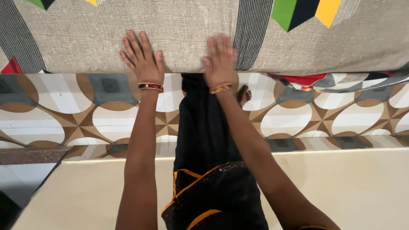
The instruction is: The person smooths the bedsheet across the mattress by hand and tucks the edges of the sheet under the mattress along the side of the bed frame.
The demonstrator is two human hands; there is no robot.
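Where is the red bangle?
In the head view, the red bangle sits on the left wrist, just below the left hand, which lies flat on the grey patterned bedsheet, left of the gold bangle.

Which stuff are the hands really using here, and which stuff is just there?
In use:
- left hand, flat on the sheet
- right hand, flat beside it
- grey patterned bedsheet over the mattress edge

Just there:
- patterned floor tiles
- cream ledge
- red cloth under the sheet's edge
- bangles on the wrists
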